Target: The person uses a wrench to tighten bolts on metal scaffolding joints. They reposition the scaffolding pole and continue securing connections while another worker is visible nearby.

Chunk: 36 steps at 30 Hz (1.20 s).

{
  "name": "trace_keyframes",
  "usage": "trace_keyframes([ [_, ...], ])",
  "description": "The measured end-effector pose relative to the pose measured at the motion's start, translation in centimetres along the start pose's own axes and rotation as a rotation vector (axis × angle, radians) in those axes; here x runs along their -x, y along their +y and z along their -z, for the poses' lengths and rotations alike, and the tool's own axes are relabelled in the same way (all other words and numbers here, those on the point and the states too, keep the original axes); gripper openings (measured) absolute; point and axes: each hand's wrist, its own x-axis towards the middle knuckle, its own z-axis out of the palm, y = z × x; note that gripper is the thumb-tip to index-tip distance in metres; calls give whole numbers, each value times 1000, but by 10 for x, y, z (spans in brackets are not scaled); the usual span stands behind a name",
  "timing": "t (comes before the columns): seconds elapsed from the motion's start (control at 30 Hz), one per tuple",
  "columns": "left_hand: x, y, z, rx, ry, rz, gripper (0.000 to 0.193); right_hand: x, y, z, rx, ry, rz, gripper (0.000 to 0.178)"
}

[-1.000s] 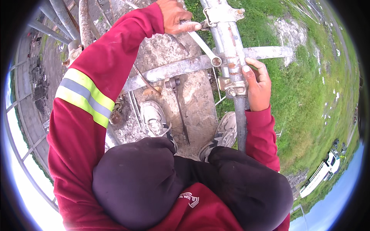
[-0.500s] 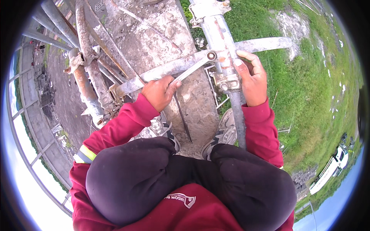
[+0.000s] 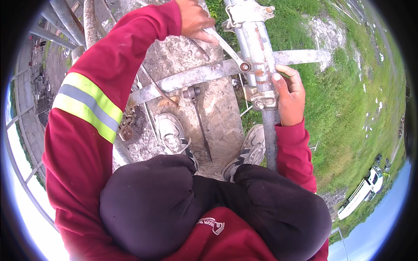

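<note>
My left hand (image 3: pixel 196 21) is closed around the handle of a steel spanner (image 3: pixel 224 43). The spanner's ring end sits on a nut beside the upright scaffold pipe (image 3: pixel 262 48), close to where a horizontal pipe (image 3: pixel 196 75) crosses it. Against the right side of the upright pipe is my right hand (image 3: pixel 291 95), thumb and forefinger curled at the metal, its other fingers mostly hidden. One clamp (image 3: pixel 263 99) is fixed just below the crossing, and another coupler (image 3: pixel 250 15) higher up.
A podger ratchet (image 3: pixel 199 117) with a pointed tail lies on the concrete ledge (image 3: pixel 222 113) between my shoes. More scaffold pipes (image 3: pixel 65 21) stand at the upper left. Grass (image 3: pixel 339 108) lies below on the right, with a white truck (image 3: pixel 361 193) farther off.
My left hand has swung the spanner handle up and away from me, its ring end still at the nut. My right hand stays at the upright pipe.
</note>
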Motion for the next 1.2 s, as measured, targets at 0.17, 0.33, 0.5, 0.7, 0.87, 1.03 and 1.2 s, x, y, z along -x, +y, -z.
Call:
trace_keyframes([
  [0.17, -14, -24, -14, 176, 166, 14, 53, 0, -2, 0, 28, 21, 15, 23],
  [0.33, 31, 16, -3, 219, 113, 351, 57, -1, -1, 1, -69, -12, -44, 24],
  [0.5, 65, 109, 15, 347, -94, 948, 46, -1, 0, 3, -50, -54, 4, 25],
  [0.7, 51, 178, 23, 521, -101, 1139, 40, 0, 0, 5, -80, -63, -4, 26],
  [0.87, 40, 193, 28, 529, -45, 1118, 35, 0, 2, 5, -140, -53, -64, 26],
  [1.03, 50, 173, 21, 484, -55, 1037, 36, -1, 3, 5, -99, -36, -9, 25],
  [1.2, 55, 88, 5, 284, -17, 580, 38, -1, 1, 3, -73, -15, -45, 23],
])
